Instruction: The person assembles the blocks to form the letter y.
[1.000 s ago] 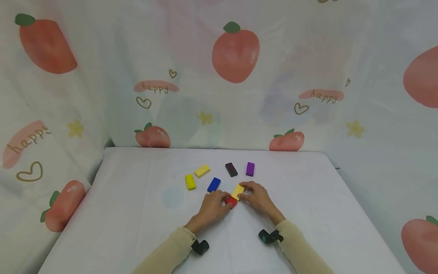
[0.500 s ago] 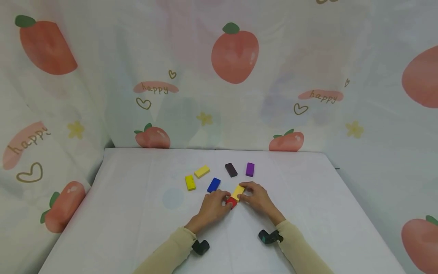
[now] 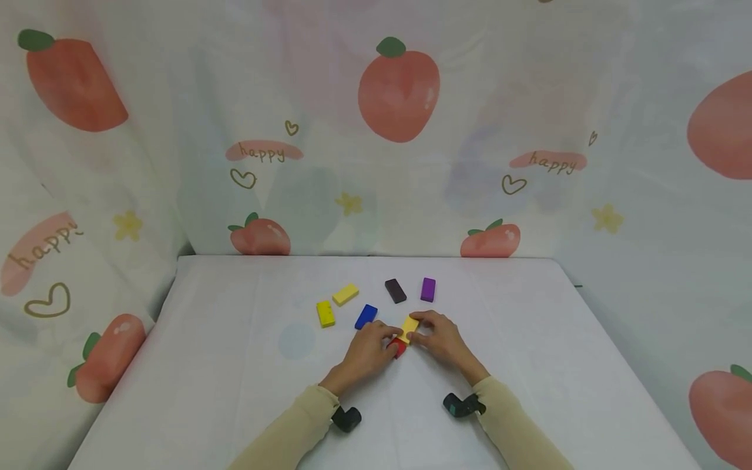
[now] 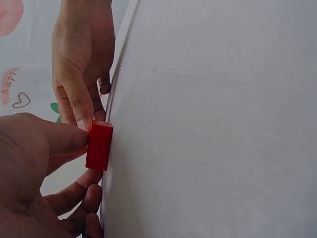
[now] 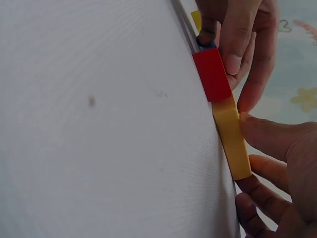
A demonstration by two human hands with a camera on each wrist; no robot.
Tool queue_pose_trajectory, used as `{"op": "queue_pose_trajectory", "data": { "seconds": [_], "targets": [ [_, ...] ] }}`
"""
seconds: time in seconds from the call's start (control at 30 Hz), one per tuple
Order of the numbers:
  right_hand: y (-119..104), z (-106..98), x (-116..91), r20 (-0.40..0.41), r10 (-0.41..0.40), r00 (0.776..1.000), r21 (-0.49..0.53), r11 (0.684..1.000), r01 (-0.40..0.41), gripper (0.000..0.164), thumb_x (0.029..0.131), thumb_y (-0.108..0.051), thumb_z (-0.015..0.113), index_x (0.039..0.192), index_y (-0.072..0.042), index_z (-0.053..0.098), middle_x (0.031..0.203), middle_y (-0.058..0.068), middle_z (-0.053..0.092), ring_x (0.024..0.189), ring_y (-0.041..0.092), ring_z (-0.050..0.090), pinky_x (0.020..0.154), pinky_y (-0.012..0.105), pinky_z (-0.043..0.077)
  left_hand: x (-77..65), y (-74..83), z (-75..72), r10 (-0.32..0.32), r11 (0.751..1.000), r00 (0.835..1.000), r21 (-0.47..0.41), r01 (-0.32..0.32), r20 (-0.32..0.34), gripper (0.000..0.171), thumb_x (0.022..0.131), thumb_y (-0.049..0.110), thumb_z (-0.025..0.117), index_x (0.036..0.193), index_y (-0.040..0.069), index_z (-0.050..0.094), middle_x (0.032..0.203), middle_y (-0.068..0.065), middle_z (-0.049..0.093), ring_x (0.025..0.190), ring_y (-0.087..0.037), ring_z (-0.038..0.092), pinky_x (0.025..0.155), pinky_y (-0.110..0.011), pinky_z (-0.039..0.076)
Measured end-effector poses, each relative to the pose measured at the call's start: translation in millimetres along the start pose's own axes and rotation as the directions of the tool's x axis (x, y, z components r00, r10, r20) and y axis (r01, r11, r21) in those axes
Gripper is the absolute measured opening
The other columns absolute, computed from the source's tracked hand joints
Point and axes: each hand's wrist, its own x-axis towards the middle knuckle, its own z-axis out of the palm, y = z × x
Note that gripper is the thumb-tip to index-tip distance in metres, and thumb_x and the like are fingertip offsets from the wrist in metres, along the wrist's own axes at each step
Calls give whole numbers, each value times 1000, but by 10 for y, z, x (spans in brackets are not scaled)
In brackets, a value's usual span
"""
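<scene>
My left hand [image 3: 365, 349] holds a small red rectangular block [image 3: 401, 347] on the white table, with the thumb at its near side and the index finger reaching to where it meets a yellow-orange block [image 3: 408, 326]. My right hand [image 3: 442, 339] pinches that yellow-orange block between thumb and fingers. In the right wrist view the red block [image 5: 213, 74] and the yellow-orange block [image 5: 232, 139] lie end to end, their ends meeting at a slight angle. Seen from the left wrist, the red block [image 4: 99, 146] hides the other one.
Beyond the hands lie a blue block [image 3: 366, 316], a bright yellow block [image 3: 326, 314], a pale yellow block [image 3: 345, 294], a dark brown block [image 3: 395, 291] and a purple block [image 3: 428, 290]. A fruit-printed cloth [image 3: 411, 196] hangs behind the table [image 3: 223, 365].
My left index finger has moved slightly up and over toward the yellow-orange block, and the left hand has shifted a little. My right hand keeps its pinch; the other blocks stay put.
</scene>
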Motion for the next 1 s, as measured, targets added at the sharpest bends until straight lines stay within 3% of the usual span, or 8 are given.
{"op": "queue_pose_trajectory", "data": {
  "seconds": [0.27,0.47,0.73,1.0],
  "targets": [
    [-17,-69,16,4,-19,1000,6,1000,19,46,86,-27,75,128,-15,63,121,5,67,109,24,60,92,45,49,16,0,6,23,1000,1000,10,-22,-20,28,90,22,70,117,23,73,105,0,68,94,-14,58,76,-26,49],
    [-67,-247,61,-14,-20,1000,32,999,21,44,89,-28,72,129,-13,61,123,8,66,112,28,60,90,45,52,11,14,-1,13,1000,1000,11,-13,-17,26,90,22,70,116,24,73,105,0,67,94,-14,57,76,-26,49],
    [-31,-494,246,-56,-37,998,9,999,38,46,90,-31,71,129,-11,59,128,11,63,114,32,58,89,47,53,-10,16,13,-1,1000,1000,2,1,-21,25,91,24,68,116,24,73,107,1,66,96,-14,56,80,-27,50],
    [78,-592,450,-83,-42,996,9,999,43,48,90,-28,71,133,-12,57,131,13,60,116,33,57,93,50,50,-17,-3,22,-7,1000,1000,11,7,-16,25,91,24,69,115,26,73,107,1,66,96,-13,56,80,-27,50]
  ]
}}
